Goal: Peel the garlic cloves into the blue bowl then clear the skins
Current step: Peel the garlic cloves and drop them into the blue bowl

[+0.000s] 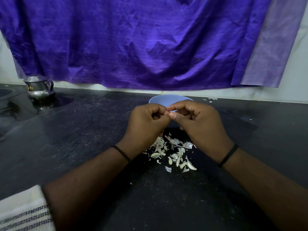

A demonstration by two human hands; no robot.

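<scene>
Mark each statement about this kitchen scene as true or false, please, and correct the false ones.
1. Both hands pinch a garlic clove over the blue bowl. True.
2. The garlic skins lie inside the bowl. False: they lie on the black counter, in front of the bowl.
3. A steel jug stands at the far left of the counter. True.
4. The left hand rests flat on the counter. False: it is raised, meeting the right hand.
5. The cloth on the wall is green. False: the purple cloth hangs there.
</scene>
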